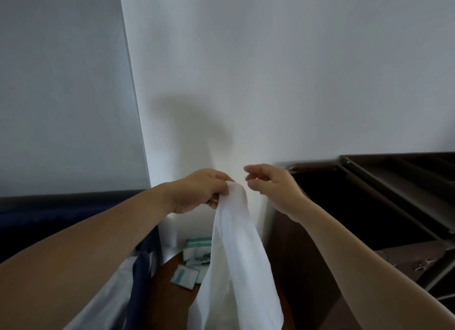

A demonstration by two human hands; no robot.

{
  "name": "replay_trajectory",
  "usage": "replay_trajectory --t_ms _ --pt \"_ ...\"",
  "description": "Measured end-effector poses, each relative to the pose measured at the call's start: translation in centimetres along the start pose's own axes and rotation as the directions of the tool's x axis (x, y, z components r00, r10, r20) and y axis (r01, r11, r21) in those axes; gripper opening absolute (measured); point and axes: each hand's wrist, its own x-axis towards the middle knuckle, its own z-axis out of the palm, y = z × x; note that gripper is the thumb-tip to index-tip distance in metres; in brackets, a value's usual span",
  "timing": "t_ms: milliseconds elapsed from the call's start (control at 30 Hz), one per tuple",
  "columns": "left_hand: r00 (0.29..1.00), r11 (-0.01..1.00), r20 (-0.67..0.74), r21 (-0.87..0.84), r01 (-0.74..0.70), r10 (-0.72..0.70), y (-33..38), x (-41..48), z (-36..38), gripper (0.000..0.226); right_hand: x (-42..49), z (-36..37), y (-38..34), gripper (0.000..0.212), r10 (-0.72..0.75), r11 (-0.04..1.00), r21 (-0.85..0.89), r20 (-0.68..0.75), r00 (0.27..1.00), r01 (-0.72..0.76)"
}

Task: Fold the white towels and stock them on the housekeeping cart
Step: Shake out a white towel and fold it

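Before the wall (295, 70), towel (236, 243) in left hand (199, 191)

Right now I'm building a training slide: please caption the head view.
Left hand pinches a white towel by its top, letting it hang, while the right hand hovers beside it, holding nothing.

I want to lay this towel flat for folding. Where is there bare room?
The dark cart top, beside the right hand, looks bare. The table is crowded: packets lie on it, and the towel in the left hand hangs over the rest.
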Motion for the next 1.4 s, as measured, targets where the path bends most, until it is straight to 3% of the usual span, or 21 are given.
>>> replay_trajectory --t_ms 67,167,267,400,467,533,600,700,767,867,967,1100,1200,1300,1400 --pt "1.0 0.999 0.01 -0.033 -0.019 0.019 1.0 -0.1 0.0 0.024 0.2 0.1 0.1 0.04 0.045 0.983 0.172 0.098 0.994 -0.061" --pt "0.993 0.982 -0.113 -0.176 -0.066 0.047 3.1 0.1 -0.3 0.031 0.7 0.9 -0.2 0.021 0.017 0.921 0.378 0.209 0.978 -0.097" --pt "0.953 0.97 -0.279 -0.177 -0.168 0.114 5.1 0.0 -1.7 0.033 1.3 1.2 -1.4 0.014 -0.018 0.934 0.357 0.065 0.998 -0.006" --pt "0.822 0.935 -0.445 0.156 -0.319 0.355 8.4 -0.5 -4.4 0.033 2.4 0.2 -4.3 0.016 -0.195 0.918 0.307 -0.198 0.961 0.249" --pt "0.724 0.894 -0.525 0.239 -0.38 0.448 9.9 -0.5 -5.6 0.033 2.4 0.3 -5.0 0.03 -0.267 0.9 0.283 -0.246 0.932 0.332" --pt "0.676 0.876 -0.559 0.261 -0.406 0.48 10.5 -0.4 -6.3 0.031 2.1 1.5 -4.1 0.029 -0.263 0.933 0.191 -0.224 0.939 0.307" --pt "0.698 0.878 -0.533 0.274 -0.391 0.478 10.1 -0.3 -6.2 0.03 1.3 2.7 -2.4 0.022 -0.2 0.97 0.114 -0.138 0.97 0.216" --pt "0.731 0.884 -0.497 0.271 -0.381 0.468 8.9 -0.4 -5.5 0.027 0.7 2.8 -0.5 0.014 -0.17 0.964 0.205 -0.02 0.985 0.171" --pt "0.695 0.883 -0.549 0.222 -0.414 0.464 9.0 -0.4 -5.8 0.027 0.4 2.9 0.1 0.021 -0.151 0.957 0.259 0.059 0.987 0.131" --pt "0.65 0.869 -0.594 0.2 -0.452 0.475 9.6 -0.4 -6.9 0.025 -0.8 4.2 2.5 0.04 -0.07 0.981 0.186 0.126 0.99 0.046" --pt "0.671 0.877 -0.567 0.266 -0.4 0.478 8.6 -0.2 -7.4 0.026 -0.8 4.0 4.4 0.038 0.005 0.992 0.129 0.018 1.0 -0.007" --pt "0.65 0.944 -0.686 0.274 -0.185 0.326 4.9 0.3 -9.0 0.027 0.2 1.3 4.3 0.027 -0.002 0.992 0.128 -0.138 0.99 0.02" --pt "0.638 0.967 -0.728 0.208 -0.144 0.252 3.2 0.4 -9.8 0.026 0.3 0.7 4.7 0.018 -0.074 0.997 -0.019 -0.057 0.996 0.073" --pt "0.618 0.957 -0.731 0.237 -0.169 0.29 3.3 0.9 -9.2 0.021 -0.2 1.7 6.1 0.028 -0.112 0.972 -0.205 0.016 0.994 0.113" --pt "0.571 0.945 -0.753 0.257 -0.201 0.326 3.9 1.3 -8.8 0.02 -1.1 3.2 8.2 0.038 -0.143 0.954 -0.26 0.058 0.988 0.153"
